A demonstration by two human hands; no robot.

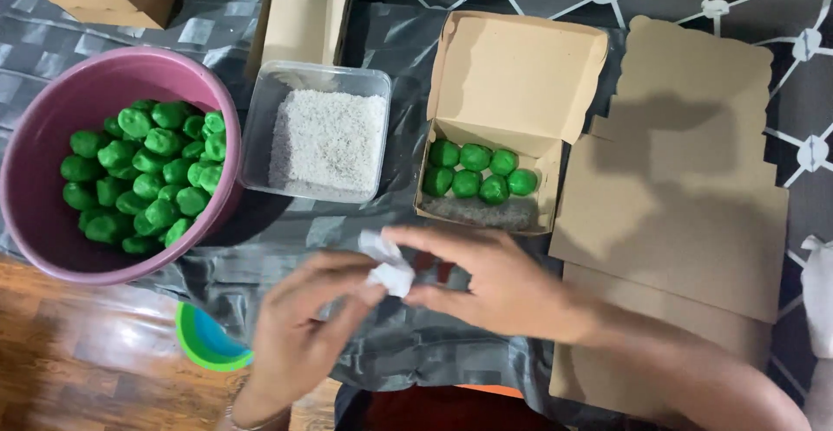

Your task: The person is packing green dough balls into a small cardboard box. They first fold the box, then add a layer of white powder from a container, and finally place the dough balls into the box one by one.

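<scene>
Both hands pinch white wrapper [388,266] | long axis upper-left to lower-right

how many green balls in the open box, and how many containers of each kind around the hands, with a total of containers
green balls in the open cardboard box: 7
open cardboard box: 1
pink bowl of green balls: 1
clear tub of white flakes: 1
small green cup: 1
total containers: 4
left hand and right hand pinch a white wrapper between them.
</scene>
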